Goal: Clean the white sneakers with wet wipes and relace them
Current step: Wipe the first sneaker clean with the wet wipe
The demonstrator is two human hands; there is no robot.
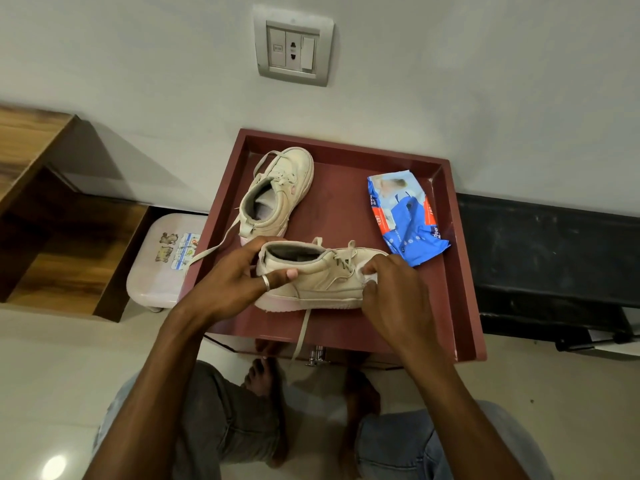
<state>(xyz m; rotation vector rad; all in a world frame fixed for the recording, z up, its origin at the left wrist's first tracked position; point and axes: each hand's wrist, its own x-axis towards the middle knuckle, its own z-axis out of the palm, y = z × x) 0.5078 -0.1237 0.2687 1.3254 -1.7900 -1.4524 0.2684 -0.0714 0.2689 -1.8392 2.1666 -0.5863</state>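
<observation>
Maroon tray point(339, 209): the wiping step is going on, with relacing not yet begun.
At the tray's front edge the left hand point(235, 282) is gripping the heel of the near sneaker point(322, 282), while the right hand point(394, 296) is pinching a wipe point(367, 273) against its toe side. The other sneaker point(280, 192) is lying at the tray's back left, the pack point(405, 220) at its right. Next, I judge, the wipe is needing to travel along the sole edge, the left hand steadying and turning the shoe.

Wipes pack point(405, 220) lettering: illegible.
</observation>
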